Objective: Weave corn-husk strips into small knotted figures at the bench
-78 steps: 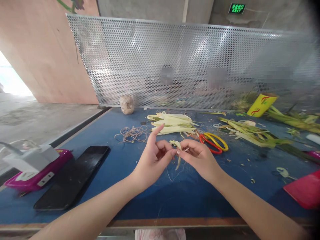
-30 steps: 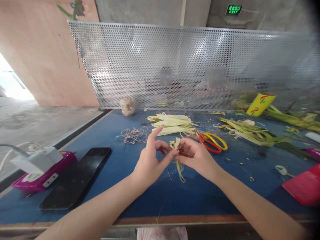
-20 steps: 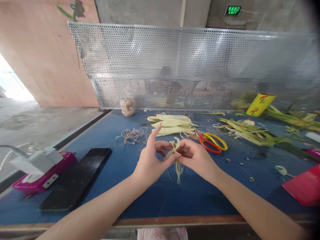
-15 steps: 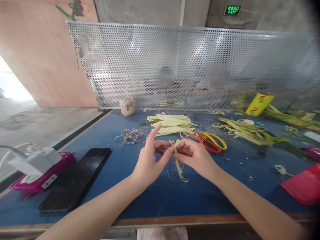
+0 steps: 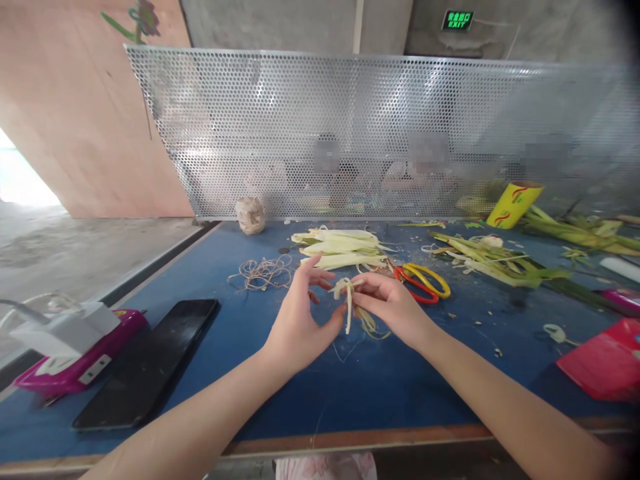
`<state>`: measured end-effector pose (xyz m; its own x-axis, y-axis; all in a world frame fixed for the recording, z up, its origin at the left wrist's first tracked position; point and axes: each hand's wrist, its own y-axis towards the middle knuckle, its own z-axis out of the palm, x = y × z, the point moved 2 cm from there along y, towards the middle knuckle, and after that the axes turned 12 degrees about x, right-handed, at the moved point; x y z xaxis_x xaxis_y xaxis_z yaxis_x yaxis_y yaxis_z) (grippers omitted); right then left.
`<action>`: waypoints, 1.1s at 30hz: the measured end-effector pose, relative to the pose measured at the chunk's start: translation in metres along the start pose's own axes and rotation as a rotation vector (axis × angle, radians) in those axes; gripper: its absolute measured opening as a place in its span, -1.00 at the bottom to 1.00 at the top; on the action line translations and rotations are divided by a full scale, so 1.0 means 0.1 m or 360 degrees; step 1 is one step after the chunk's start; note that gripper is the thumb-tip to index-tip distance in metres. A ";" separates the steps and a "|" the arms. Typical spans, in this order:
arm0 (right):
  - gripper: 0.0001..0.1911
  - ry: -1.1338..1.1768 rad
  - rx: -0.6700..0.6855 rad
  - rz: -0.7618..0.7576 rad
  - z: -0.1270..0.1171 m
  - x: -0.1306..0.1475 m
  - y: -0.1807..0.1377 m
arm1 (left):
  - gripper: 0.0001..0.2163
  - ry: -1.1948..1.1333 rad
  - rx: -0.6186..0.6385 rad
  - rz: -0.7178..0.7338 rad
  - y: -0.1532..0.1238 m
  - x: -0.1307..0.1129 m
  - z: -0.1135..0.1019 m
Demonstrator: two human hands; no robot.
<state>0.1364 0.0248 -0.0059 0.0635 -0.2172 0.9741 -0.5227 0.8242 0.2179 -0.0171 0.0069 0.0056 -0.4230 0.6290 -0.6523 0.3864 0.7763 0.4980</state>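
Between my hands is a small knotted bundle of pale corn husk strips (image 5: 349, 313), its loose ends hanging down. My right hand (image 5: 393, 308) pinches the bundle between thumb and fingers. Just left of it, my left hand (image 5: 305, 320) has its thumb and fingers apart, with the thumb tip close to the strips; whether it touches them I cannot tell. Beyond my hands lies a pile of flat, pale husks (image 5: 345, 247). Scissors (image 5: 425, 283) with one red and one yellow handle lie right of the pile. A loose tangle of thin twine (image 5: 263, 273) rests to the left.
At left are a black phone (image 5: 150, 363) and a magenta power strip (image 5: 80, 367) with a white charger. A wrapped roll (image 5: 250, 215) stands by the perforated metal screen (image 5: 300, 120). Green husks (image 5: 500, 260), a yellow tube (image 5: 515, 205) and a red object (image 5: 607, 360) are at right.
My left hand has opened from its pinch on the husk strips. The bundle has turned in my right hand, and a pale end now hangs in front. The view has shifted slightly.
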 end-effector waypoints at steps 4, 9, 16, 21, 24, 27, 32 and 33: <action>-0.79 -0.0077 0.0068 -0.0015 0.00 -0.01 0.00 | -0.42 0.0021 0.0015 0.0078 0.01 0.00 -0.01; -0.73 -0.0117 0.0091 -0.0017 0.00 -0.05 -0.01 | -0.46 0.0055 -0.0107 0.0057 0.01 -0.01 -0.05; -0.81 -0.0254 0.0079 -0.0010 0.04 -0.01 -0.04 | -0.45 0.0011 -0.0078 -0.0123 0.01 -0.01 -0.06; -0.85 -0.0354 0.0130 -0.0053 0.06 0.05 -0.06 | -0.47 -0.0026 -0.0092 -0.0212 0.02 0.01 -0.06; -0.82 -0.0362 0.0127 -0.0065 0.06 0.04 -0.07 | -0.41 -0.0276 0.0008 -0.0352 0.03 0.04 -0.02; -0.81 -0.0397 0.0146 -0.0026 0.07 0.02 -0.07 | -0.33 -0.0810 0.0080 -0.0494 0.04 0.05 0.03; -0.85 -0.0515 0.0134 0.0063 0.09 0.04 -0.07 | -0.26 -0.1272 -0.0106 -0.0588 0.07 -0.02 0.03; -0.86 -0.0504 0.0124 0.0059 0.09 0.05 -0.07 | -0.27 -0.1269 -0.0152 -0.0606 0.08 -0.03 0.02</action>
<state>0.1327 0.0130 -0.0033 -0.2182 -0.3496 0.9111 -0.5842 0.7947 0.1651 -0.0114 0.0110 0.0100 0.2018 0.1389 -0.9695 0.2509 0.9495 0.1883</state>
